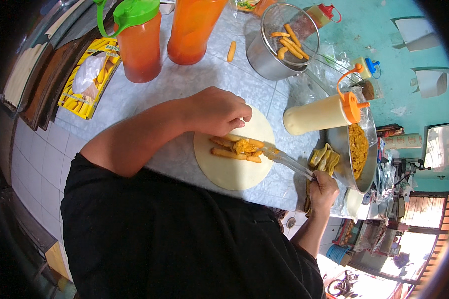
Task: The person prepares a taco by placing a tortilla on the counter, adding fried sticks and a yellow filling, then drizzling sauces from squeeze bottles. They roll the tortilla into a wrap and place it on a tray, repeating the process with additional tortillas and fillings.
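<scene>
A round, pale sheet of dough (pixel 234 174) lies on the marbled tabletop in front of me. On it are several fried sticks (pixel 228 153) with a clump of yellow-orange shredded filling (pixel 243 146) on top. My left hand (pixel 224 108) is over the sheet's far edge, its fingers curled in; whether they hold anything is hidden. My right hand (pixel 323 192) grips the handle of a long, shiny, flat-bladed utensil (pixel 293 164). Its filling-smeared tip touches the right end of the sticks and filling.
A metal bowl of filling (pixel 358 149) stands right, beside a folded yellowish cloth (pixel 325 158) and a cream-coloured squeeze bottle (pixel 317 117). Behind, a strainer with fried sticks (pixel 290 42) rests on a metal pot (pixel 269 62). Orange-filled containers (pixel 139 52) and a yellow box (pixel 90 79) are left.
</scene>
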`<action>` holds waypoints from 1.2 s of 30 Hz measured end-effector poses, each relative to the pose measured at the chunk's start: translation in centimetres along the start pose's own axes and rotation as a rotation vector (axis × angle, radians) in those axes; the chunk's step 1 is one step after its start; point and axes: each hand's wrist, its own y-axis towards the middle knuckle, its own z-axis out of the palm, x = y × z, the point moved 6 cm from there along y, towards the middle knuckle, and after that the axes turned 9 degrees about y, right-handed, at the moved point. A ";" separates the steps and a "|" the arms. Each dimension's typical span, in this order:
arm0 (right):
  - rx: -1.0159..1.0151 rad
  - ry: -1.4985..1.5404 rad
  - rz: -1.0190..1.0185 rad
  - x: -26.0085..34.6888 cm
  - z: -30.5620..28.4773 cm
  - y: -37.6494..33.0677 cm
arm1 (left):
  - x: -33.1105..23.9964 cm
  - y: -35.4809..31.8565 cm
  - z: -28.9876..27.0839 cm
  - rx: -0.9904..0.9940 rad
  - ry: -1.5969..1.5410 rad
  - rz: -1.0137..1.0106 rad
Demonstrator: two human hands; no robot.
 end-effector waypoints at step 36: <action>0.201 -0.495 0.587 -15.8 -9.8 6.5 | 3.2 1.6 -0.3 -0.120 -0.121 -0.264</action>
